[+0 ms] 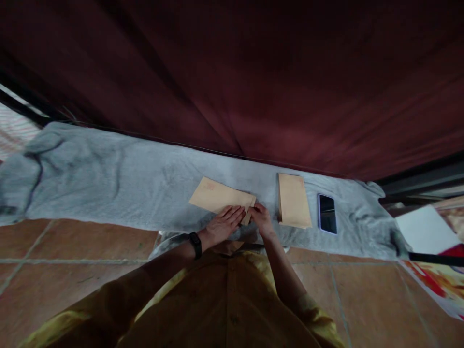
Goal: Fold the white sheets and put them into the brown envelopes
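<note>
A brown paper envelope point(219, 195) lies aslant on the grey cloth point(155, 179) in front of me, with faint reddish print near its far left corner. My left hand point(225, 224) rests flat on its near edge, fingers stretched out towards the right. At the envelope's right end, the fingers of my right hand point(261, 220) pinch the folded flap. To the right of that hand is a stack of similar brown envelopes point(294, 200). My fingers partly hide the flap's near side.
A phone point(327, 214) with a pale purple edge lies right of the stack. Dark red fabric point(232, 87) rises behind the cloth-covered surface. Tiled floor point(108, 241) shows on the near side. A white sheet point(427, 229) and a colourful printed item point(440, 280) are at far right.
</note>
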Demonstrator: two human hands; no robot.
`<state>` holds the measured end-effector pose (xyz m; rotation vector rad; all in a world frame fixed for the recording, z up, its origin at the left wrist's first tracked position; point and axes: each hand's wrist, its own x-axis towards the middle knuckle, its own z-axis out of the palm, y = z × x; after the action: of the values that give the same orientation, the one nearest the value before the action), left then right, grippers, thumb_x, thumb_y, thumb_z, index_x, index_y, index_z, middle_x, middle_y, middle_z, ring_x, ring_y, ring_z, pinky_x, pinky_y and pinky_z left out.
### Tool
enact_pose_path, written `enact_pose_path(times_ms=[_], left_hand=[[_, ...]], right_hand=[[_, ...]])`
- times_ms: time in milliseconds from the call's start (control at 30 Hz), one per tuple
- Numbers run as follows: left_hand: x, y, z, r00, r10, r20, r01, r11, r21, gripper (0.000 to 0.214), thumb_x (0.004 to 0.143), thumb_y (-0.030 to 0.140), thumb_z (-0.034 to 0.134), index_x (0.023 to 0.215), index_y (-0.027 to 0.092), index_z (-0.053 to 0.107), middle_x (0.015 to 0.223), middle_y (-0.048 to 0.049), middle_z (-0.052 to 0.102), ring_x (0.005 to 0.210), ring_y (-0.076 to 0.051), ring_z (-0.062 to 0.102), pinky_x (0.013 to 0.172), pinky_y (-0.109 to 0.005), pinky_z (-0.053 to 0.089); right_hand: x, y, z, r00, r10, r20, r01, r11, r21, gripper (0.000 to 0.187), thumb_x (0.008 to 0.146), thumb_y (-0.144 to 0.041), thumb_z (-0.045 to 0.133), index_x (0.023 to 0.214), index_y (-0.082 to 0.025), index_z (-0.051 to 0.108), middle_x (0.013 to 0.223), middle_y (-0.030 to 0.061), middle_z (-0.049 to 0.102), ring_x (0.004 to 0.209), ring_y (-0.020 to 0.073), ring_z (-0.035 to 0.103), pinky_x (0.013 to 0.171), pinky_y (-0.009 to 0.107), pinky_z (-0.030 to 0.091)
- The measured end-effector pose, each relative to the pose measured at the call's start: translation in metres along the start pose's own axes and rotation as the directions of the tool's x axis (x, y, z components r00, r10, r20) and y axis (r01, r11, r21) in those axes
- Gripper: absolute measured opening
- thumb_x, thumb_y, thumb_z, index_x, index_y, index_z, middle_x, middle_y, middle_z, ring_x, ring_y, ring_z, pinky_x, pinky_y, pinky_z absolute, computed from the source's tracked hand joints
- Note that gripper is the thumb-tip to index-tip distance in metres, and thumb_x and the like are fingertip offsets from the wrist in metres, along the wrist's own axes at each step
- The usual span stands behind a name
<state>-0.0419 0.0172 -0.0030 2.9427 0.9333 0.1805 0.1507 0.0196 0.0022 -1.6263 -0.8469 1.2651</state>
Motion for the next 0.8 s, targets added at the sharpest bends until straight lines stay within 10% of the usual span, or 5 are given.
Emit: enact_pose_path(times_ms=[800], left_hand=[[-0.003, 0.003, -0.013, 1.0, 0.001, -0.011, -0.002, 0.993, -0.115, 0.053, 0.102, 0.036, 0.045, 0.152, 0.021, 0.041, 0.164, -0.0107, 0.033, 0.153, -0.024, 0.027, 0.126, -0.049, 0.014]], right_hand=[[-0.004, 0.013, 0.003, 0.996, -0.049, -0.076, 0.057, 0.993, 0.108, 0.024, 0.069, -0.042, 0.065, 0.082, -0.022, 0.067, 0.078, -0.0001, 0.072, 0.066, 0.016, 0.063, 0.056, 0.024, 0.05]])
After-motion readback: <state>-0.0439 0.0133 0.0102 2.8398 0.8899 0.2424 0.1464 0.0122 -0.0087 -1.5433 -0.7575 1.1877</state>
